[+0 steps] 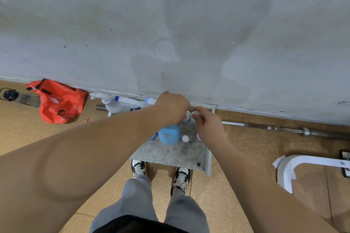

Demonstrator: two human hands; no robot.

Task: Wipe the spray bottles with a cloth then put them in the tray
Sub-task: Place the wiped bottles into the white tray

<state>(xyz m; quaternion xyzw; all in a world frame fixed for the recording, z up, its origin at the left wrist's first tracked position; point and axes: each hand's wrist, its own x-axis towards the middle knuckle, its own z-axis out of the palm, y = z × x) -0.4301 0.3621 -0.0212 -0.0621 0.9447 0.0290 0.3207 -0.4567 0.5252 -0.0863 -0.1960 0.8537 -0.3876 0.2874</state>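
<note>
A grey metal tray point(170, 154) lies on the floor against the wall, just in front of my shoes. White spray bottles with blue nozzles point(121, 102) lean at its far left corner. My left hand point(173, 107) reaches over the tray's far edge, fingers curled down on a small white bottle point(187, 115). My right hand point(207, 126) pinches the white top of a second small bottle point(196, 113) right beside it. A blue jug point(168, 135) and a white-capped bottle point(185, 138) stand in the tray below my hands. No cloth is visible.
A red plastic bag point(60, 101) and a clear water bottle point(19, 97) lie left of the tray. A metal barbell bar point(284, 129) runs along the grey wall point(170, 24) to the right. A white curved frame point(291, 168) sits at the right.
</note>
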